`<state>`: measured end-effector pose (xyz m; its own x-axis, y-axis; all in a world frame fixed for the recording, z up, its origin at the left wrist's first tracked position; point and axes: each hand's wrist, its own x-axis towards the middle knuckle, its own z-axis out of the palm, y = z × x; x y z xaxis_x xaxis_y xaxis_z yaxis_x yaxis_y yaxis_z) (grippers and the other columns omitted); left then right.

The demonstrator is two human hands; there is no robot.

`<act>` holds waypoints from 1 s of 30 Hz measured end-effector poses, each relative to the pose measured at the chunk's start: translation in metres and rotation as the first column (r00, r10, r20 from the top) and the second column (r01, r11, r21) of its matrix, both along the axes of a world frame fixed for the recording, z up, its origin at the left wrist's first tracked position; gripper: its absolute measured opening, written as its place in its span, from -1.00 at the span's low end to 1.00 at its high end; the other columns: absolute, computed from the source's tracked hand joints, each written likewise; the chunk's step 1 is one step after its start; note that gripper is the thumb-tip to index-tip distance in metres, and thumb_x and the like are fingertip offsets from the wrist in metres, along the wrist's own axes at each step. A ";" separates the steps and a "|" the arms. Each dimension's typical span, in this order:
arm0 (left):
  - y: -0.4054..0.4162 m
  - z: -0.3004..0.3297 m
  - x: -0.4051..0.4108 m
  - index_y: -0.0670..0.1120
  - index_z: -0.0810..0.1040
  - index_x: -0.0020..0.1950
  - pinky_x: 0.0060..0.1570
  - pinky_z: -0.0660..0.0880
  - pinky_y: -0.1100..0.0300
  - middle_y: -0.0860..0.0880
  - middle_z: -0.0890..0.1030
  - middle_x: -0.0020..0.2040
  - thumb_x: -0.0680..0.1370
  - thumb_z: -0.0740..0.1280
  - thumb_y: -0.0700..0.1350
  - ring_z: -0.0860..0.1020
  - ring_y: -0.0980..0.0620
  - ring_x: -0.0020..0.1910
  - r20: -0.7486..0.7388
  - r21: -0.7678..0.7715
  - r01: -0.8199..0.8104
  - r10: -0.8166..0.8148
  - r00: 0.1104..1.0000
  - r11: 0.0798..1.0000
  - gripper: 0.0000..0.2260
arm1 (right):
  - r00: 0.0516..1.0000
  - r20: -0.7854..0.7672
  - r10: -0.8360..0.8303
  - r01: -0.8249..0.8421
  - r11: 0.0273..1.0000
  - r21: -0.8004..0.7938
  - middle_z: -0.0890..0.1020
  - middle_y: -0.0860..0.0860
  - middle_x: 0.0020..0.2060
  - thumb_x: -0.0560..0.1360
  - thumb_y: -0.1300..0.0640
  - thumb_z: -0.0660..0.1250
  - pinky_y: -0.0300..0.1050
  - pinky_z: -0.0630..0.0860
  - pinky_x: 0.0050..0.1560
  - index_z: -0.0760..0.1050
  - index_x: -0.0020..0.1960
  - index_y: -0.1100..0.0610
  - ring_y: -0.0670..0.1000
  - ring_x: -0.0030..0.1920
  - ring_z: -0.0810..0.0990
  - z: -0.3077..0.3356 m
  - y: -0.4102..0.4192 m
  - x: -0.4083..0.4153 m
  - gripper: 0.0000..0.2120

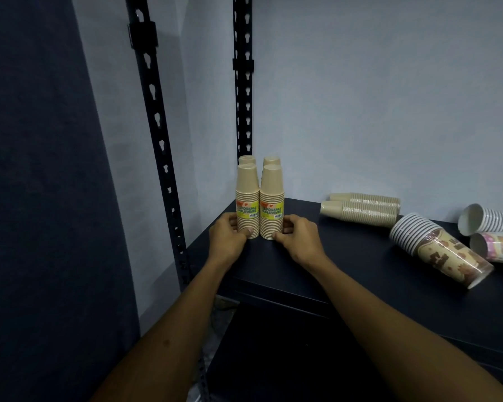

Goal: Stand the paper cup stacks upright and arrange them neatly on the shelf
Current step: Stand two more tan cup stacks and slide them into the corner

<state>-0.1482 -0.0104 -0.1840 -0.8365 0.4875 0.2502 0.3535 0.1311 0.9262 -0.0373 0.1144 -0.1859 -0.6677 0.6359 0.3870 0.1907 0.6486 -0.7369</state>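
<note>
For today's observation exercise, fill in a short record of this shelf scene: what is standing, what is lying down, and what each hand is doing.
standing: four tan cup stacks in the shelf's left corner
lying down: two tan stacks, a brown patterned stack, a white stack, a pink stack
left hand: against the base of the front left stack
right hand: against the base of the front right stack

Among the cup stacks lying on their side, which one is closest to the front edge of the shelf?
The stack of brown-patterned paper cups, wrapped in clear plastic. It lies nearer the front edge than the two plain beige stacks behind it.
</note>
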 end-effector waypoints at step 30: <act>0.001 -0.001 0.000 -0.15 0.49 0.32 0.07 0.46 0.26 -0.07 0.61 0.19 0.46 0.44 -0.21 0.56 0.06 0.10 -0.057 -0.026 -0.010 0.008 0.998 1.000 -0.57 | 1.000 0.001 -0.022 0.022 0.998 -0.058 0.67 -0.01 -0.03 0.41 0.16 0.50 -0.19 0.54 0.06 0.57 0.21 0.15 -0.08 -0.04 0.61 -0.003 0.004 -0.005 -0.62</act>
<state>-0.1484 -0.0094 -0.1847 -0.8256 0.4873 0.2845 0.4040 0.1586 0.9009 -0.0421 0.1188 -0.1886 -0.6538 0.6714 0.3490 0.2046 0.6009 -0.7727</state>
